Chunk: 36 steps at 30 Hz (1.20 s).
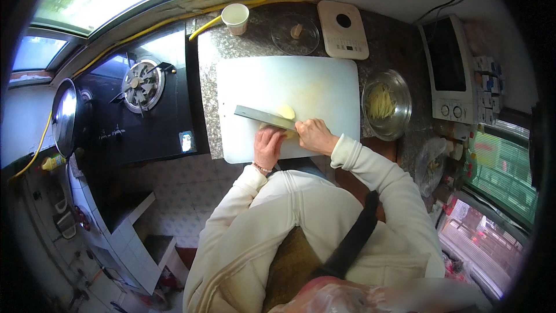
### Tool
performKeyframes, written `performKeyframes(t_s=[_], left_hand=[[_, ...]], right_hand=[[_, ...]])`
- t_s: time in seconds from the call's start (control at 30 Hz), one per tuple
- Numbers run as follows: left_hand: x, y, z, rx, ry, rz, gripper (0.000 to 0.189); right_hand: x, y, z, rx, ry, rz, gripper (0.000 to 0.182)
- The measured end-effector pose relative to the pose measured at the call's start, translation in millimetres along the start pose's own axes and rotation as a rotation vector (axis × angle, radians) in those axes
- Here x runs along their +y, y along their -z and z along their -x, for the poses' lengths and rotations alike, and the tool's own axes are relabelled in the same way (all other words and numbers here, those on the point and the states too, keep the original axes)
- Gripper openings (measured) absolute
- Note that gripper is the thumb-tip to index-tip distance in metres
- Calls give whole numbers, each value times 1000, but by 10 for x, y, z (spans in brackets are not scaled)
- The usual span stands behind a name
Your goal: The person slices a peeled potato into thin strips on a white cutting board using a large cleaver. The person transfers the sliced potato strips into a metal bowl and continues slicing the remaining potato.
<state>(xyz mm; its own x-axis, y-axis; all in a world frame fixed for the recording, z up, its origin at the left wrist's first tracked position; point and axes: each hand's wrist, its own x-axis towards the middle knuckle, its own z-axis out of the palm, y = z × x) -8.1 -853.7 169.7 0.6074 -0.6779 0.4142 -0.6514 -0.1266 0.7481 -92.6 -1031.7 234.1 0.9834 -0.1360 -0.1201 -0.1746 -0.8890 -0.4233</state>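
My right hand (316,136) grips the handle of a broad-bladed cleaver (263,116). Its blade points left across a white cutting board (321,76). Curled fingers of my left hand (266,144) press close against the near side of the blade, holding a pale yellow piece of peeled vegetable (289,134), which looks like potato. Hand and blade hide most of that piece. On the far side of the cleaver, touching or very near it, lies a pale cut slice (286,111).
Right of the board stands a glass bowl (405,115) holding pale yellow strips (382,101). Behind the board are a paper cup (235,19), a glass lid (284,34) and a white induction cooker (343,37). A gas stove (169,108) is left, a microwave (449,69) right.
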Motion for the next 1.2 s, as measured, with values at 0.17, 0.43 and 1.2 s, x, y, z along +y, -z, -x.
performKeyframes(t_s=[0.17,0.43,1.2], left_hand=[[-122,-48,70,4,-10,-5,23],[-128,-71,130,21,1,-15,25],[-122,-60,112,23,-16,-39,24]], right_hand=[[-97,180,121,-1,10,-40,3],[-208,509,299,-117,-37,-56,2],[-166,430,244,-132,-50,-30,5]])
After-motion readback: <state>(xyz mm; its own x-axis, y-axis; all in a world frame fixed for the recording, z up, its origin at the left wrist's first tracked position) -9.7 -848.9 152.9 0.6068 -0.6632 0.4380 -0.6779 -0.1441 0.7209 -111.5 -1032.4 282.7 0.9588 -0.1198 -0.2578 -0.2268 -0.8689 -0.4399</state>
